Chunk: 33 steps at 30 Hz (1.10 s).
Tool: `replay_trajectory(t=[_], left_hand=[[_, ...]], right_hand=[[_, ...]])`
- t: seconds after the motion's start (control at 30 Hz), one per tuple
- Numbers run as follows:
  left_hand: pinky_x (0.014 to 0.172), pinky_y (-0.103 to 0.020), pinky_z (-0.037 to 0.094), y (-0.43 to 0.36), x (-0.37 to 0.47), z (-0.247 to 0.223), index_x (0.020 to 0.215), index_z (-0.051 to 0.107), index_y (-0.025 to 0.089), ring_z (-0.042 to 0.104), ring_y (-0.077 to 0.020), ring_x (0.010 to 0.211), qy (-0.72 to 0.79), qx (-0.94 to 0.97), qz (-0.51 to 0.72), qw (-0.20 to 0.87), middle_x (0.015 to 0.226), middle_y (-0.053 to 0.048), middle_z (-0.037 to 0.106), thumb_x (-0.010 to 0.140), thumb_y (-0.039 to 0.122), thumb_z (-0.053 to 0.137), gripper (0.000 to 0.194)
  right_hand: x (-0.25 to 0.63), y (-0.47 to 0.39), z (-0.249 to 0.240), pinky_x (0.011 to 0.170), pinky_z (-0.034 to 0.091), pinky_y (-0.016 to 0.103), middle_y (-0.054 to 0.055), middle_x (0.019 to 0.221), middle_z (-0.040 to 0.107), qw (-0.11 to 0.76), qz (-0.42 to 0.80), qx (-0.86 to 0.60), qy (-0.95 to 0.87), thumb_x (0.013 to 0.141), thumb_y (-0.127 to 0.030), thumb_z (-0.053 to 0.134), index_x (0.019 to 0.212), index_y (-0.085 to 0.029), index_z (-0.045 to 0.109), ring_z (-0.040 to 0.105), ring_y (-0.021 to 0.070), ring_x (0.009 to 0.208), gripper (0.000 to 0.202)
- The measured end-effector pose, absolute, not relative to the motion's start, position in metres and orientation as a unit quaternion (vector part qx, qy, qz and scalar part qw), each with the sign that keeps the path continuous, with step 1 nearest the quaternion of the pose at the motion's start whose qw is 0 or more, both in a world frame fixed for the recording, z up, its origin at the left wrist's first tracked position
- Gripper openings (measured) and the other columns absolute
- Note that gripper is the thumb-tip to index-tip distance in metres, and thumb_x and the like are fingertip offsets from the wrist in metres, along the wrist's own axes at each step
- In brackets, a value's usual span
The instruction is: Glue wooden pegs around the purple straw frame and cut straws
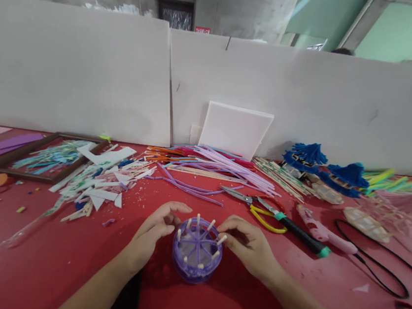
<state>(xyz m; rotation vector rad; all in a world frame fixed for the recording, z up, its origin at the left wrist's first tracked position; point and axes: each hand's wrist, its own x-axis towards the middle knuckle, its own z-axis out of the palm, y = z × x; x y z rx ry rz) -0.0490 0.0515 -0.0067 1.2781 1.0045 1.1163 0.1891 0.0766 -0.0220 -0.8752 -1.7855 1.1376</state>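
Note:
A round purple craft piece (189, 270) stands on the red table in front of me, with purple strips crossing its top like spokes. Several short pale sticks (198, 219) rise around its rim, some tilted outward. My left hand (156, 233) is beside its left edge, index finger stretched and thumb apart, with nothing seen in it. At the right edge, my right hand (250, 244) has thumb and index finger closed at a short wooden stick (222, 239) that leans outward.
Purple stems (241, 171) and scissors (259, 210) lie beyond the piece. On the right are a black-handled tool (303, 235), a pink glue gun (325, 232) with its cord, and blue-roofed models (345, 175). Scraps (106, 183) and a brown frame (21, 174) occupy the left.

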Motion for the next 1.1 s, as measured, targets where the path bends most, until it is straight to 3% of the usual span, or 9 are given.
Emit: replay_trajectory(t=[0.13,0.37,0.7,1.1], left_hand=[[0.071,-0.028,0.045,0.05,-0.046,-0.002,0.093,0.066,0.019,0.058,-0.0175,0.077,0.435,0.564,0.43,0.554,0.09,-0.004,0.065,0.083,0.029,0.057,0.017],[0.069,-0.027,0.046,0.054,-0.043,-0.001,0.079,0.068,0.016,0.059,-0.0173,0.077,0.38,0.592,0.437,0.561,0.084,-0.005,0.063,0.073,0.051,0.07,0.036],[0.06,-0.024,0.042,0.058,-0.048,-0.007,0.066,0.071,0.013,0.055,-0.0138,0.064,0.412,0.592,0.425,0.547,0.071,-0.004,0.061,0.067,0.05,0.076,0.037],[0.056,-0.021,0.041,0.057,-0.05,-0.011,0.072,0.071,0.013,0.053,-0.0111,0.057,0.425,0.58,0.408,0.562,0.063,-0.001,0.063,0.068,0.047,0.076,0.034]], right_hand=[[0.185,0.073,-0.022,0.065,0.05,0.026,0.005,0.08,0.063,0.399,0.473,-0.343,-0.707,0.085,-0.039,0.061,0.085,-0.018,0.067,0.06,0.0146,0.071,0.022],[0.182,0.071,-0.029,0.066,0.05,0.027,0.004,0.08,0.065,0.394,0.521,-0.366,-0.662,0.082,-0.045,0.063,0.088,-0.018,0.066,0.06,0.0143,0.071,0.028],[0.174,0.065,-0.032,0.072,0.051,0.028,0.005,0.082,0.068,0.378,0.559,-0.351,-0.649,0.085,-0.05,0.057,0.088,-0.02,0.066,0.062,0.0152,0.074,0.032],[0.173,0.067,-0.033,0.068,0.048,0.026,0.003,0.078,0.063,0.379,0.559,-0.353,-0.648,0.086,-0.049,0.057,0.085,-0.017,0.065,0.057,0.0137,0.07,0.033]])
